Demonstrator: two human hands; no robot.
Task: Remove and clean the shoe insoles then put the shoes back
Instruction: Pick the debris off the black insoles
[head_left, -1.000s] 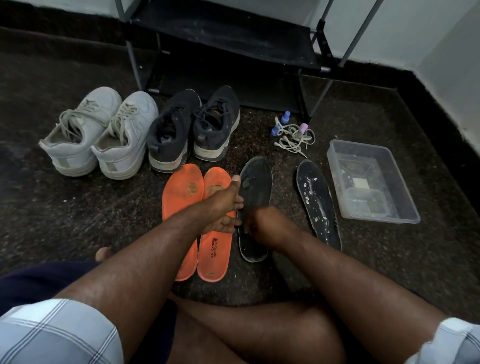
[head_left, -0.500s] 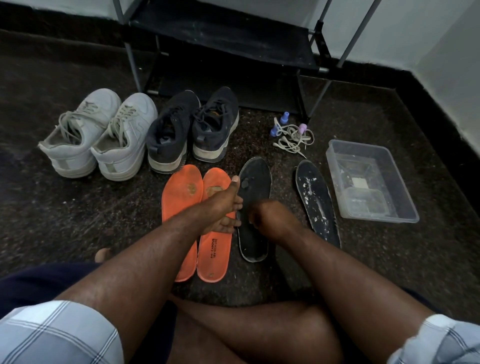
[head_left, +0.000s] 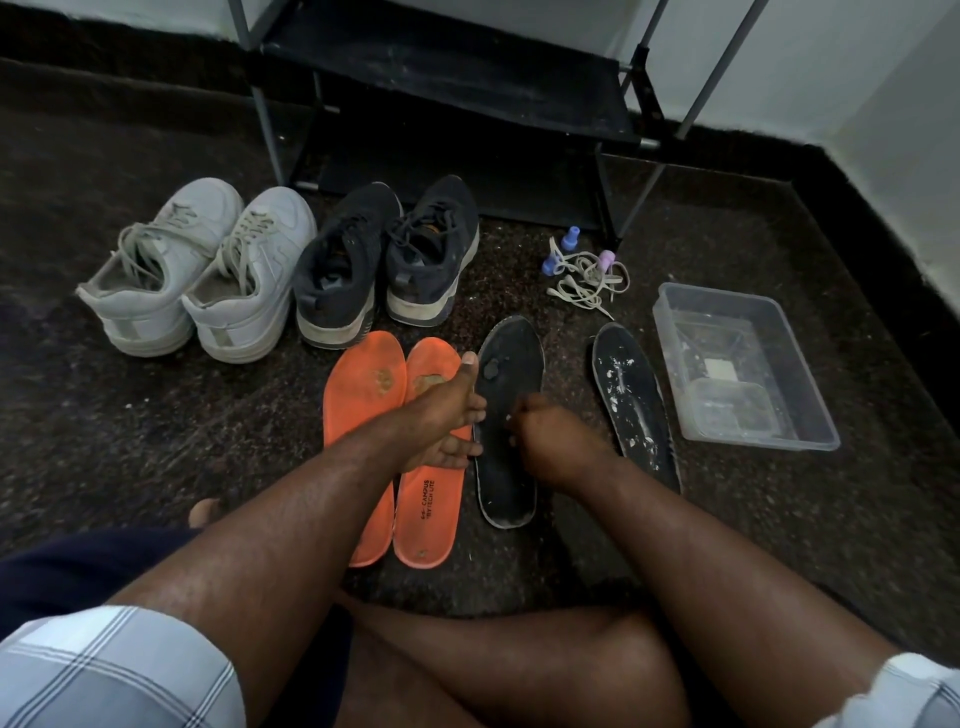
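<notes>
The right hand (head_left: 545, 441) has its fingers curled down onto the middle of the left black insole (head_left: 508, 415), knuckles toward the camera; something pale shows at the fingertips, but whether they pinch a cloth or only press and scrub I cannot tell. The left hand (head_left: 447, 415) lies with thumb raised and fingers stretched, relaxed, steadying that insole's near edge while resting across the right orange insole (head_left: 428, 499). Compared with 1 second ago and half a second ago, almost nothing has shifted: both hands sit at the same spot on the same insole, with only a slight change in the view. I judge that the cleaning of this insole is in mid-stroke, not finished. Outward, the left orange insole (head_left: 361, 415) touches its partner, and the second black insole (head_left: 634, 400), flecked with white, lies apart to the right, beside a clear plastic tub (head_left: 810, 431). Beyond them stand 2 white sneakers (head_left: 197, 270) and 2 dark sneakers (head_left: 384, 260), all on the dark floor (head_left: 130, 415) before the shoe rack (head_left: 467, 67), so returning the shoes remains undone.
</notes>
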